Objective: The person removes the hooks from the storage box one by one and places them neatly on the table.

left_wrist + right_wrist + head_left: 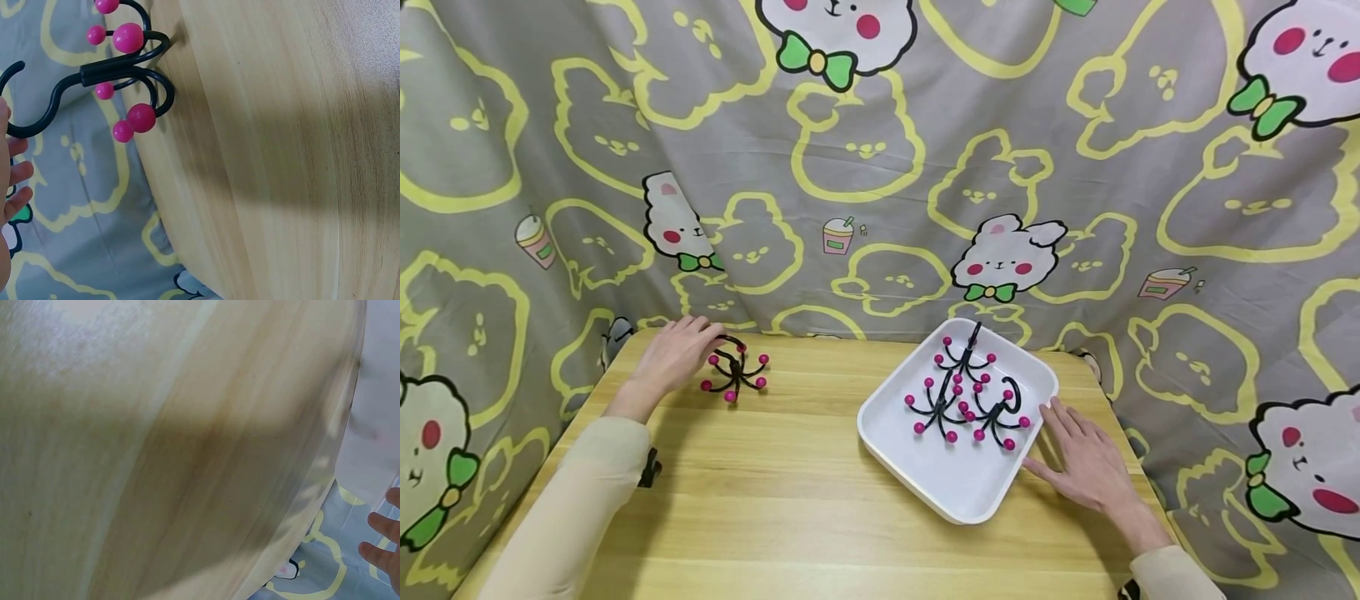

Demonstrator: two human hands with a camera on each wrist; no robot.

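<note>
At the back left of the table, my left hand [679, 350] pinches the curved top of a black multi-arm hook [735, 367] with pink ball tips. In the left wrist view this hook [112, 70] stands with its bent arms against the wood; the thumb's grip is mostly out of frame. My right hand [1086, 458] is beside the right side of a white tray [917, 475], fingers extended and fingertips at its rim. Inside the tray lie three similar hooks: one at the back [966, 358], one at front left [940, 407] and one at front right [997, 410].
The wooden table [760, 500] meets a grey patterned curtain [880, 225] along its back and sides. Between the left-hand hook and the tray lies bare tabletop. A small dark object [651, 468] shows beside the left forearm.
</note>
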